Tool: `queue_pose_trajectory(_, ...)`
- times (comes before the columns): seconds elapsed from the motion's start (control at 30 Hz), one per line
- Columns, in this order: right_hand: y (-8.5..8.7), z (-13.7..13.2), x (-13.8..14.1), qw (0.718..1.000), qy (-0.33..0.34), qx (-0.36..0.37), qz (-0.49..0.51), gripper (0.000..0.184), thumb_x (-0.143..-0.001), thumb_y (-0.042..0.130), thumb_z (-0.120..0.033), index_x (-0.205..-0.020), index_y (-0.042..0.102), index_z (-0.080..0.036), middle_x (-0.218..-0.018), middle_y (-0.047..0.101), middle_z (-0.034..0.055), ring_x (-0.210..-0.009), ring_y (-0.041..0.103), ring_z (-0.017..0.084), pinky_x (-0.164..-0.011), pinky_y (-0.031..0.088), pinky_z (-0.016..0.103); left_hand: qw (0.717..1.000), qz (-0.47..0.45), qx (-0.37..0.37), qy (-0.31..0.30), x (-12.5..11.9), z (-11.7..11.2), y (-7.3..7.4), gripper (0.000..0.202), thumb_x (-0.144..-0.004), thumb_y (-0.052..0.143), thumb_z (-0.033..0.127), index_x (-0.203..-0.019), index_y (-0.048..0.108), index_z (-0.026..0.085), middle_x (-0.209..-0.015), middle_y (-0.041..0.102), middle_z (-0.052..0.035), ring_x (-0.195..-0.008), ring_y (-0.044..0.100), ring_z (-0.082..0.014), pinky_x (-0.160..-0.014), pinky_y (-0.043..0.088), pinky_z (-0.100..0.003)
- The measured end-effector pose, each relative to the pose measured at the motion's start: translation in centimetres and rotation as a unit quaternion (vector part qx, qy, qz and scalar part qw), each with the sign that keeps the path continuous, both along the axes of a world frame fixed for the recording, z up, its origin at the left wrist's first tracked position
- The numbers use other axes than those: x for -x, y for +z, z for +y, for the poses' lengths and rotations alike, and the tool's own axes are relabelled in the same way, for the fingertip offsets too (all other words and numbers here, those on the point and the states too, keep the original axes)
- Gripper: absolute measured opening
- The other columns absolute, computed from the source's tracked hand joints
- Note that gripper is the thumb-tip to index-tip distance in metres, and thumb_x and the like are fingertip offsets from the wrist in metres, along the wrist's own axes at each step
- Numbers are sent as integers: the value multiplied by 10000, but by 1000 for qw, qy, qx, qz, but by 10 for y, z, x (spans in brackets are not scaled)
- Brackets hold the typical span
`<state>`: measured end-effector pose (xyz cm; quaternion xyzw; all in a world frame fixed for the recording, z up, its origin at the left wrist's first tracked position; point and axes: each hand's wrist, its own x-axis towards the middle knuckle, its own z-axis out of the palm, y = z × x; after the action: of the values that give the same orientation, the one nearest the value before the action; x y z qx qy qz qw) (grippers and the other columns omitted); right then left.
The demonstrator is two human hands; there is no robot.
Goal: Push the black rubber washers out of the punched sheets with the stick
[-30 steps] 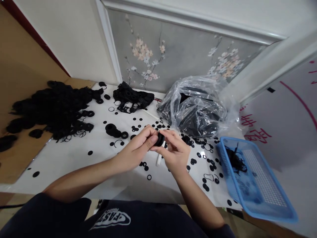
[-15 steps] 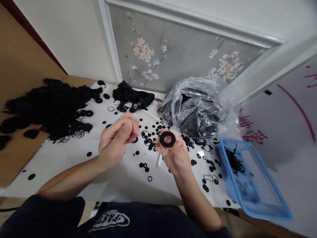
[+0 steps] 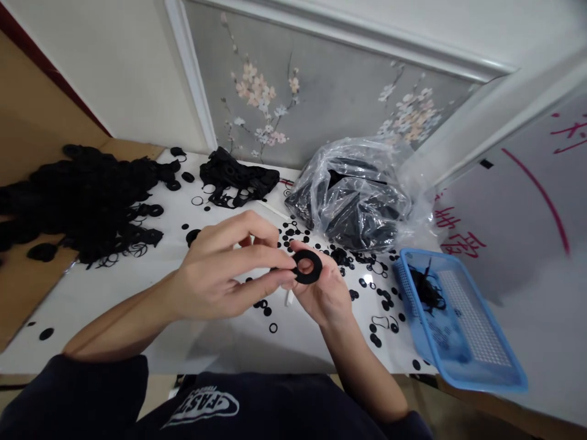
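A flat black rubber ring [image 3: 317, 267] with a round hole is held over the middle of the table. My right hand [image 3: 329, 296] holds it from below and the right, palm turned up. From the other side, my left hand [image 3: 224, 269] pinches the ring's left edge between thumb and fingertips. Small black discs [image 3: 267, 311] and thin rings [image 3: 273, 328] lie scattered on the white table [image 3: 206, 345] under and around both hands. A short white strip [image 3: 290, 297] lies partly hidden beneath my right hand.
At the left a large heap of black rubber pieces [image 3: 92, 195] spreads over cardboard. A smaller black pile [image 3: 238, 177] lies at the back, beside a clear plastic bag [image 3: 353, 201] of black material. A blue basket [image 3: 481, 305] at the right holds black scraps [image 3: 428, 290].
My left hand has moved right from a closed position apart from the ring and now grips its left edge. The ring stays in my right hand. The view has shifted slightly.
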<state>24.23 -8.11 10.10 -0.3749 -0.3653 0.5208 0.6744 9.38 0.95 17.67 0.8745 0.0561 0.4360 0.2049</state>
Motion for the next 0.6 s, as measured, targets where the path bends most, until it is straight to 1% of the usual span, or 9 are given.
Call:
queue_pose_trajectory(0.13, -1, -1, -6, 999, -5, -10, -36, 564, -675, 678, -686, -1066, 692, -280, -875, 727, 42, -678, 673, 187, -663, 594, 389, 996, 78, -50, -8, -2, -3, 0, 181, -780, 731, 273, -952, 678, 275, -973, 630, -42, -796, 604, -171, -619, 505, -294)
queue_pose_trajectory(0.23, -1, -2, -10, 999, -9, -24, -34, 516, -686, 706, -637, -1059, 706, -280, -933, 734, 52, -771, 695, 210, -722, 595, 400, 988, 113, -104, -18, -6, -6, -5, 200, -834, 673, 258, -1033, 650, 261, -1067, 636, -66, -912, 609, -200, -730, 518, -333)
queue_pose_trajectory(0.3, -2, -2, -12, 998, -19, -41, -43, 507, -703, 707, -615, -1077, 704, -274, -931, 733, 55, -794, 701, 217, -740, 595, 400, 984, 99, -146, -6, -8, -7, -10, 207, -854, 643, 206, -1055, 633, 253, -1048, 643, -61, -935, 604, -197, -758, 501, -332)
queue_pose_trajectory(0.4, -2, -2, -13, 994, -39, -50, -92, 568, -768, 650, -609, -1244, 609, -301, -891, 724, 40, -781, 698, 205, -734, 596, 391, 982, 74, -174, 24, -10, -6, -15, 203, -850, 642, 187, -1034, 633, 274, -967, 655, -29, -884, 603, -186, -729, 473, -317)
queue_pose_trajectory(0.43, -2, -2, -13, 991, -47, -44, -115, 591, -794, 614, -617, -1298, 562, -312, -894, 721, 39, -791, 695, 202, -735, 597, 389, 983, 70, -165, 26, -10, -5, -16, 195, -847, 648, 195, -1026, 633, 270, -954, 651, -27, -862, 600, -184, -724, 470, -317)
queue_pose_trajectory(0.47, -1, -2, -12, 989, -56, -39, -135, 607, -810, 583, -627, -1331, 527, -320, -906, 718, 40, -806, 693, 201, -736, 597, 388, 988, 65, -137, 25, -10, -4, -17, 182, -848, 651, 202, -1020, 632, 258, -948, 642, -31, -843, 595, -179, -724, 472, -315)
queue_pose_trajectory(0.5, 1, -2, -11, 986, -62, -38, -149, 613, -815, 571, -632, -1343, 514, -325, -920, 716, 42, -820, 691, 202, -736, 599, 390, 994, 63, -91, 20, -10, -2, -18, 162, -855, 644, 208, -1012, 630, 245, -949, 630, -36, -837, 590, -174, -731, 477, -312)
queue_pose_trajectory(0.57, 5, -3, -8, 984, -68, -50, -157, 583, -798, 629, -587, -1316, 542, -334, -911, 717, 33, -816, 691, 199, -734, 604, 387, 997, 67, 48, 4, -9, 0, -21, 99, -889, 600, 220, -984, 630, 227, -964, 604, -44, -872, 584, -168, -746, 489, -297)
queue_pose_trajectory(0.6, 7, -3, -7, 984, -70, -56, -154, 556, -784, 679, -528, -1295, 561, -342, -889, 718, 19, -803, 693, 192, -739, 606, 383, 990, 67, 127, -4, -9, 1, -23, 85, -908, 570, 228, -967, 631, 222, -975, 595, -45, -896, 582, -165, -744, 494, -286)
